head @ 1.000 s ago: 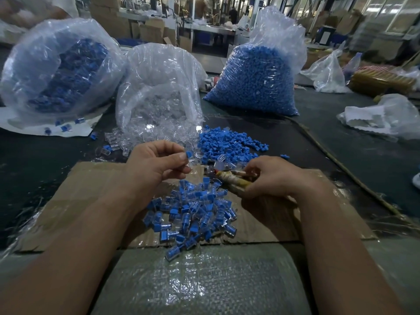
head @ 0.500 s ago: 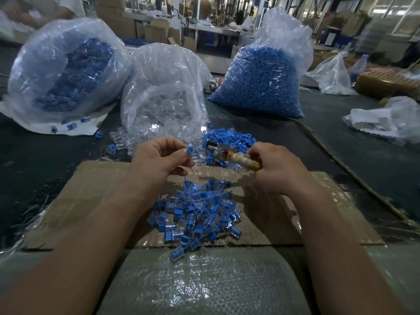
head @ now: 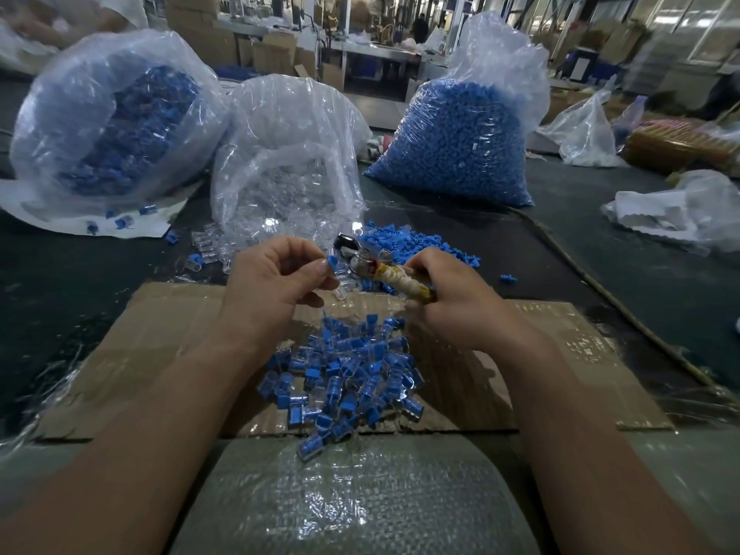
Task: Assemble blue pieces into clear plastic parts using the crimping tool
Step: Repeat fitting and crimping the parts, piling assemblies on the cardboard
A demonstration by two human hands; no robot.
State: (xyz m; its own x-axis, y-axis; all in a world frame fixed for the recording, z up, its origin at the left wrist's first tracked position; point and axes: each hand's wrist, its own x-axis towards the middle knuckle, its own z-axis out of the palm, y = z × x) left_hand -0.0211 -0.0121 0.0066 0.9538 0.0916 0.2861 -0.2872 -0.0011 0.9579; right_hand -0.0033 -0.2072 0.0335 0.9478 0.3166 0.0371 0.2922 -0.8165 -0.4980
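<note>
My left hand (head: 276, 280) pinches a clear plastic part with a blue piece (head: 333, 263) in its top, held above the cardboard. My right hand (head: 448, 302) grips the tape-wrapped handles of the crimping tool (head: 384, 274), whose metal jaws point left and sit right beside the blue piece. A heap of assembled blue-and-clear parts (head: 348, 370) lies on the cardboard sheet (head: 160, 346) below both hands. Loose blue pieces (head: 416, 244) are piled just behind the tool.
An open bag of clear parts (head: 284, 170) stands behind my hands. A full bag of blue pieces (head: 460, 142) is at the back right, another bag (head: 112, 114) at the back left. Bubble wrap (head: 352, 502) covers the near edge. Crumpled plastic (head: 676, 214) lies far right.
My right hand has swung the tool up and left, bringing its jaws to the piece in my left hand. The left hand has stayed nearly in place.
</note>
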